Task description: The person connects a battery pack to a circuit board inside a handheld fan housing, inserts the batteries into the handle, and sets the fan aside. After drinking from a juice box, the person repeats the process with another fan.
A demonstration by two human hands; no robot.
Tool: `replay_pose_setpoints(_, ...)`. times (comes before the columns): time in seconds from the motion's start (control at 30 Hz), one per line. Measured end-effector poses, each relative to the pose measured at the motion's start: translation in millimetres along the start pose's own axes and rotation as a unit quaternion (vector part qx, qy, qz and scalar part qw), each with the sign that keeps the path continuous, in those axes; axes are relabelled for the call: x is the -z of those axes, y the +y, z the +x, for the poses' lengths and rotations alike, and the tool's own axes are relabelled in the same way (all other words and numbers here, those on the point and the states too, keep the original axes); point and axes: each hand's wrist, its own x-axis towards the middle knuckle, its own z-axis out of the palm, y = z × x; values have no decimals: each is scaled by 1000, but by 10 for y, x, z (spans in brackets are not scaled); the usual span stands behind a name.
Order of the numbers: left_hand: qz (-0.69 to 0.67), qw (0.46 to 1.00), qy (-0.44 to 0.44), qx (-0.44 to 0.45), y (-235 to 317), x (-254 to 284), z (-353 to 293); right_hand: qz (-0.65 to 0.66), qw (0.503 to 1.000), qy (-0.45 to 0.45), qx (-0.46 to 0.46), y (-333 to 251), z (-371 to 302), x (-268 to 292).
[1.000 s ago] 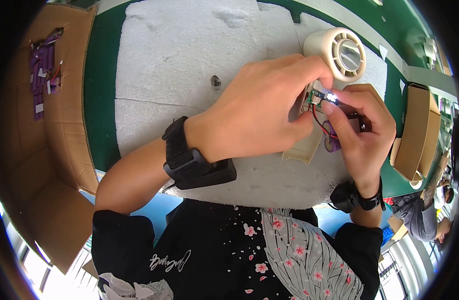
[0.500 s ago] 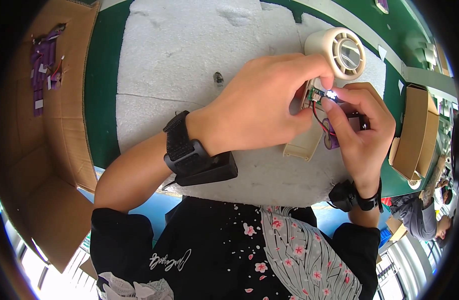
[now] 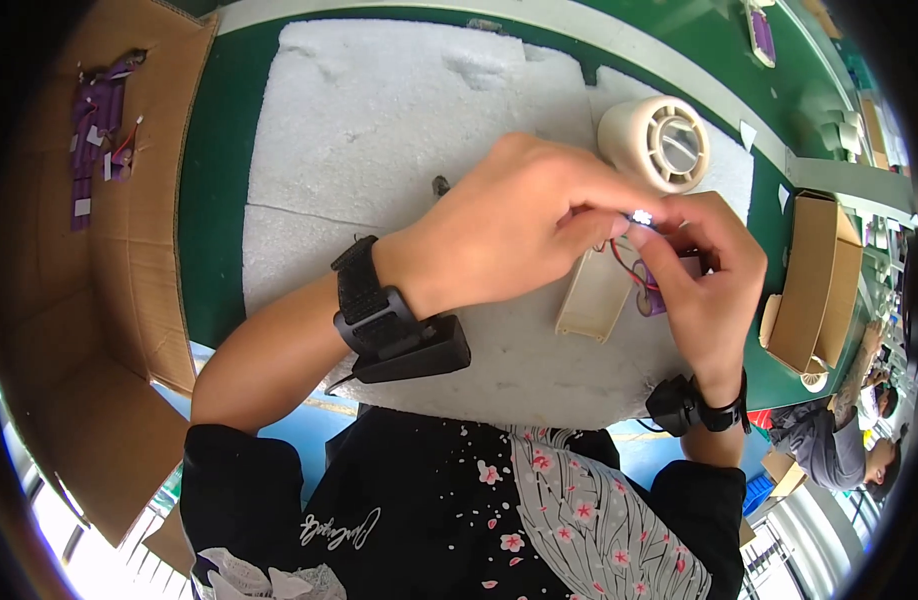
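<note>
Over the white foam sheet, my left hand (image 3: pixel 514 220) and my right hand (image 3: pixel 714 275) meet, fingertips pinched on a small circuit board (image 3: pixel 641 217) with a glowing white light. Most of the board is hidden by the fingers. Red and black wires (image 3: pixel 624 260) run down from it toward a purple battery cell (image 3: pixel 651 300), partly covered by my right hand. Below my fingers lies an open cream plastic handle shell (image 3: pixel 591 305). Just beyond them sits the round cream fan head (image 3: pixel 659 145) with its spoked grille.
The foam sheet (image 3: pixel 379 110) covers much of the green table (image 3: pixel 214 180). At left stands a large cardboard box (image 3: pixel 149 250) with purple battery packs (image 3: pixel 99 130). A smaller carton (image 3: pixel 814 280) is at right, with a co-worker (image 3: pixel 829 445) beyond. A small dark piece (image 3: pixel 440 186) lies beside my left wrist.
Both hands have shifted slightly down and left with the circuit board, and my left fingers now cover more of it. In the picture, the fan head and foam sheet sit a little lower.
</note>
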Motion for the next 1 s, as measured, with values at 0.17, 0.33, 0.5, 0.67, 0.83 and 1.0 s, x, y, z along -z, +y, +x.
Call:
replay_pose_setpoints(0.17,60,998,-21,-30,49,31,-2,11,992,-106,-72,12,47,102)
replay_pose_setpoints(0.33,24,998,-18,-48,-7,10,-16,15,989,-144,-5,-15,76,165)
replay_pose_setpoints(0.5,-19,998,-43,41,126,104,-57,36,989,-143,12,-46,11,124)
replay_pose_setpoints(0.67,6,999,20,44,82,203,-100,-56,984,-83,149,-48,194,204)
replay_pose_setpoints(0.83,-15,997,39,71,78,196,-34,-174,980,-11,92,-233,852,418)
replay_pose_setpoints(1.0,-35,995,83,38,22,131,-16,-290,951,-5,104,373,1870,319)
